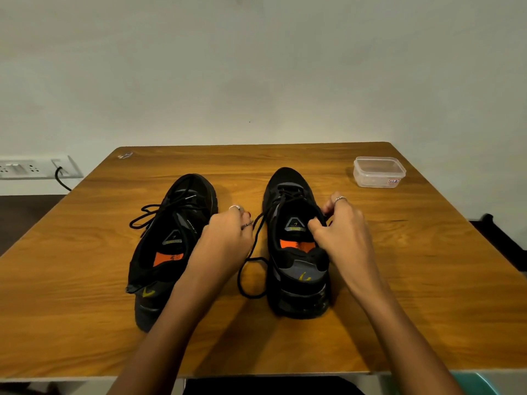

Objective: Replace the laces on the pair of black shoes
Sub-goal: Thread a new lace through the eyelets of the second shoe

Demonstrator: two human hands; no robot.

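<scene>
Left hand [228, 233] fingers pinch the black lace [254, 238]; right hand [339, 223] fingers grip the right shoe [296, 243] collar. Recommend drawing lace outward evenly, steadying the shoe.

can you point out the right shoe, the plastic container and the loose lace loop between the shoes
right shoe [302, 277]: head view, on its grey heel panel
plastic container [377, 173]: head view, on its clear front wall
lace loop [242, 289]: head view, on the loop's lower left curve

Both forearms are bare, no sleeves showing; the left hand [228, 238] wears 2 silver rings and red nail polish, the right hand [340, 226] 1 silver ring
</scene>
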